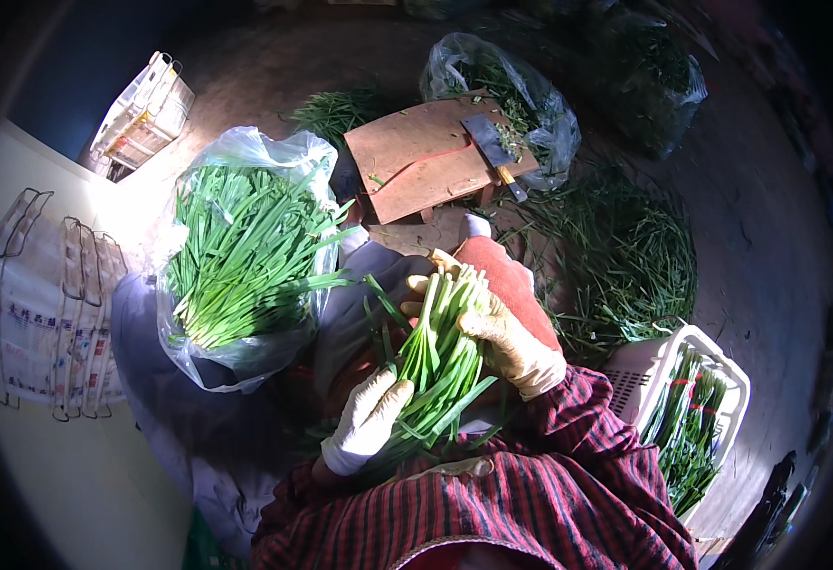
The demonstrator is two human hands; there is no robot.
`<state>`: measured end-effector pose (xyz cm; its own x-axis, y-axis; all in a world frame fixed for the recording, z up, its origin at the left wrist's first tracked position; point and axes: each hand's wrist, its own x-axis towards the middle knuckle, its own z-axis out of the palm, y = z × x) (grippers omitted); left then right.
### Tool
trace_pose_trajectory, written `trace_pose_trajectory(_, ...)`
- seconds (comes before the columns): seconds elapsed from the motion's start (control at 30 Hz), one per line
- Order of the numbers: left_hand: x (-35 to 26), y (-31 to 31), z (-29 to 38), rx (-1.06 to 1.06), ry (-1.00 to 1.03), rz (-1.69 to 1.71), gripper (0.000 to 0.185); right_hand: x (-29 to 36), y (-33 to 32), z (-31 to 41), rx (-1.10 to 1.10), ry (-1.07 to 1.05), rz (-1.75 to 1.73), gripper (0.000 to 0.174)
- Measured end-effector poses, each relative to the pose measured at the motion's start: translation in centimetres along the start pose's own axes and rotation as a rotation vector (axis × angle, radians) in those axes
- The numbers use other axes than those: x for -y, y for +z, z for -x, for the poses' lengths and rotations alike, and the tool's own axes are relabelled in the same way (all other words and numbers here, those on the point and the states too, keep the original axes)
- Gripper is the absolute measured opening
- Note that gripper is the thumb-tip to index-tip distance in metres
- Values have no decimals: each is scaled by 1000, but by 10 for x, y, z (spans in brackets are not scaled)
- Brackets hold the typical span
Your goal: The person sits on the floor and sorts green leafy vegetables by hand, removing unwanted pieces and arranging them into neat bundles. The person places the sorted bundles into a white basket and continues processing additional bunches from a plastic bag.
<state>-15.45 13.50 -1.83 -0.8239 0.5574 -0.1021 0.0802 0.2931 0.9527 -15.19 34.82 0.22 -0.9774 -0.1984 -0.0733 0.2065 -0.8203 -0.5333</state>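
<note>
A bunch of leafy green stalks [445,356], probably Chinese chives, lies across my lap with its pale cut ends pointing away from me. My right hand [513,338], in a light glove, grips the bunch near those ends, its fingers wrapped around the stalks. Lower down, my left hand [370,420], also gloved, holds the leafy part from the left side. An open clear plastic bag [228,367] full of similar long green leaves [245,249] stands at my left. The hidden fingers of both hands are behind the stalks.
A cleaver [489,142] and a red strip [423,160] lie on a low wooden board [416,171] ahead. Loose greens [616,249] cover the floor at right, beside a white plastic basket [733,420] holding banded bunches. Another plastic bag [562,135] stands behind the board. Crates [142,121] stand far left.
</note>
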Motion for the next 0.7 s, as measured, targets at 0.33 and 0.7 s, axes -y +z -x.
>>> trace_pose_trajectory(0.33, -9, 13, -7, 20, -80, 254, 7, -11, -2, -3, -228, -25, 111, 52)
trace_pose_trajectory(0.7, -36, -12, -41, -225, 182, 481, 36, -9, 12, -2, -169, -57, 61, 49)
